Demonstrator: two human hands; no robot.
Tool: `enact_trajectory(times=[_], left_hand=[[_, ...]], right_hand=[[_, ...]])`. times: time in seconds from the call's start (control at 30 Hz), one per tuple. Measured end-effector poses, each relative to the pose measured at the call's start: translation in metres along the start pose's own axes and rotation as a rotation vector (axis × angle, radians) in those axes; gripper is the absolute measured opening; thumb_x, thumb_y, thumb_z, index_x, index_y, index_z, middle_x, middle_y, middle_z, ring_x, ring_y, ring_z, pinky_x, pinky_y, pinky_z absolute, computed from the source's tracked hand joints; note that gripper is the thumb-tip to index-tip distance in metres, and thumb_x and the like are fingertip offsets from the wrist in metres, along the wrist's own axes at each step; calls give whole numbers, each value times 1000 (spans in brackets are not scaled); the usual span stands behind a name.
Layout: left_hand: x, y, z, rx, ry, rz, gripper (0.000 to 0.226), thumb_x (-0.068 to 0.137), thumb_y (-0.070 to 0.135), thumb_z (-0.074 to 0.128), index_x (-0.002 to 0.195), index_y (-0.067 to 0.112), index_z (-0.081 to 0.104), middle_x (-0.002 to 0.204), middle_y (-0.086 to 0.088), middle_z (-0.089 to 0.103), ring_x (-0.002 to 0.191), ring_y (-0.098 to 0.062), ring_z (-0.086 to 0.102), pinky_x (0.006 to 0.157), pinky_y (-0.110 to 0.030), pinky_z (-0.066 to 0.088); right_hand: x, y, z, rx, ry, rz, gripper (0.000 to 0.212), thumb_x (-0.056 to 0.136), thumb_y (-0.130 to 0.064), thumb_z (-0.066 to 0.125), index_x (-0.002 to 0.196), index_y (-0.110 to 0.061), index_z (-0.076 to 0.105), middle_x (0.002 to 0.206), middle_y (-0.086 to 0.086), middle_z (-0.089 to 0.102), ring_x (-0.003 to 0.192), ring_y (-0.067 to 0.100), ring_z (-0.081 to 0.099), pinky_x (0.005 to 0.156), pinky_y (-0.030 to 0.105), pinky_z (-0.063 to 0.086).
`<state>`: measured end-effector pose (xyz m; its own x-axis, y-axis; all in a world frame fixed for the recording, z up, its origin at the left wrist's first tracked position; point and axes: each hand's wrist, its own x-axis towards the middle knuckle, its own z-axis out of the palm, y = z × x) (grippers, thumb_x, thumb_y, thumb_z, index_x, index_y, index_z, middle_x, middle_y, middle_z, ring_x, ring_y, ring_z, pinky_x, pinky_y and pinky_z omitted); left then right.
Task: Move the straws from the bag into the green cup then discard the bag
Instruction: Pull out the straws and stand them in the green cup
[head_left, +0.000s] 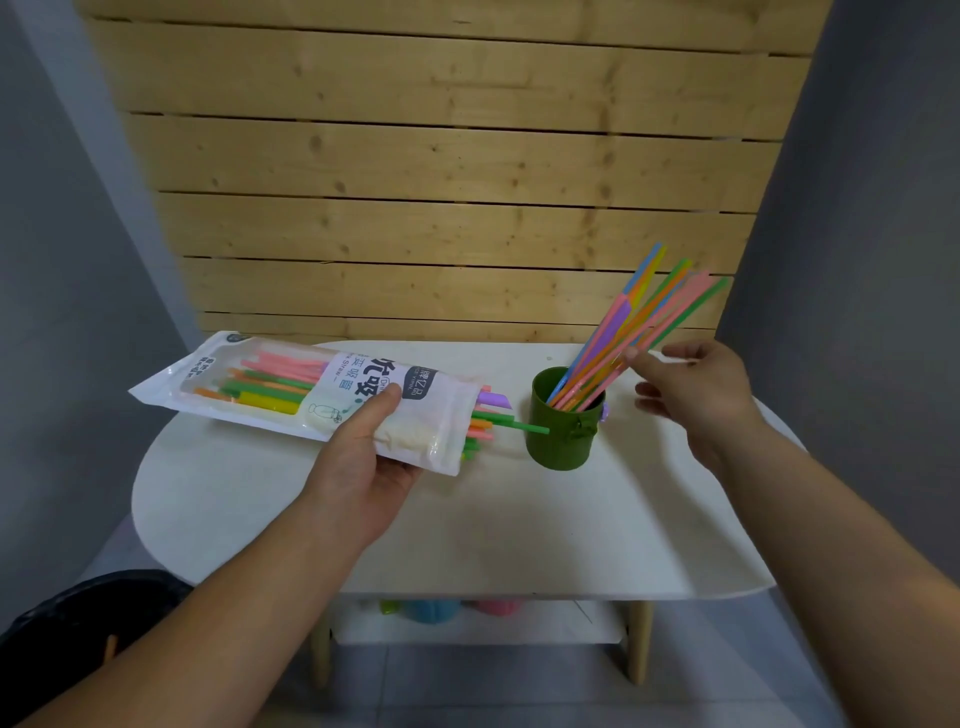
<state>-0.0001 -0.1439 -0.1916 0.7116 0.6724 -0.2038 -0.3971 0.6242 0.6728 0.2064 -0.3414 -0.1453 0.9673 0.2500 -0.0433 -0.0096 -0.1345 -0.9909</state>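
- Left hand (363, 457) grips bag (291, 389), centre left; bagged straws (491, 422) protrude from its right end.
- Green cup (563, 431), centre right on table (467, 519), holds leaning straws (639, 322).
- Right hand (696, 389) beside them, fingers relaxed, gripping nothing.

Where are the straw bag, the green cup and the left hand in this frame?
straw bag (260, 387): head view, on its clear window.
green cup (557, 441): head view, on the front wall below the rim.
left hand (361, 465): head view, on the back of the hand.
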Motion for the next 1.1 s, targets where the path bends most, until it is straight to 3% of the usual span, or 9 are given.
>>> enact_trajectory(times=[0.13, 0.23, 0.33, 0.5, 0.63, 0.77, 0.9, 1.1], left_hand=[[-3, 0, 4, -15, -2, 6, 33, 92, 11, 70, 124, 17, 66, 115, -6, 79, 103, -22, 76, 83, -46, 63], [-5, 0, 7, -33, -25, 13, 37, 91, 11, 71, 126, 19, 64, 116, -6, 79, 103, -22, 77, 81, -44, 64], [-8, -2, 10, -16, -59, 20, 36, 90, 13, 72, 124, 22, 65, 114, -6, 80, 102, -22, 77, 78, -44, 65], [-11, -5, 13, 36, -90, 35, 27, 91, 14, 70, 116, 24, 69, 110, -4, 81, 97, -21, 78, 74, -40, 66], [-11, -2, 10, 28, -78, 43, 31, 91, 12, 70, 120, 24, 68, 110, -3, 81, 97, -20, 78, 69, -37, 65], [-11, -2, 9, 32, -83, 40, 28, 90, 12, 71, 116, 24, 70, 110, -4, 81, 96, -20, 78, 71, -38, 66], [-10, -4, 11, 21, -81, 42, 30, 90, 12, 72, 117, 25, 69, 111, -5, 81, 98, -22, 78, 74, -41, 66], [-10, -2, 10, 17, -88, 21, 35, 86, 13, 73, 120, 22, 69, 112, -5, 80, 98, -21, 78, 71, -39, 65]], right_hand=[[-32, 1, 3, -207, -210, 128, 47, 91, -45, 67, 95, 1, 60, 88, 14, 62, 63, 23, 60, 59, 36, 56], [-59, 0, 18, -128, -398, 95, 44, 95, -47, 59, 103, -4, 66, 85, 12, 62, 60, 21, 58, 55, 32, 53], [-74, -1, 37, 3, -476, 71, 37, 96, -44, 60, 104, -8, 66, 84, 9, 60, 59, 18, 57, 53, 30, 50], [-77, 3, 57, 173, -473, 43, 25, 89, -27, 73, 107, -10, 71, 82, 9, 59, 55, 14, 55, 52, 26, 48], [-74, 6, 62, 194, -435, 7, 5, 88, -11, 74, 87, -6, 73, 63, 2, 63, 50, 11, 56, 50, 22, 50], [-73, 5, 62, 214, -417, 52, 10, 90, -13, 71, 90, -3, 71, 72, 9, 66, 53, 11, 61, 50, 22, 52], [-76, 2, 61, 228, -452, 74, 32, 86, -24, 77, 111, -6, 69, 85, 13, 66, 57, 14, 63, 52, 25, 52], [-75, 3, 58, 203, -439, 33, 11, 91, -7, 69, 97, 1, 71, 70, 9, 65, 52, 10, 61, 50, 21, 51]])
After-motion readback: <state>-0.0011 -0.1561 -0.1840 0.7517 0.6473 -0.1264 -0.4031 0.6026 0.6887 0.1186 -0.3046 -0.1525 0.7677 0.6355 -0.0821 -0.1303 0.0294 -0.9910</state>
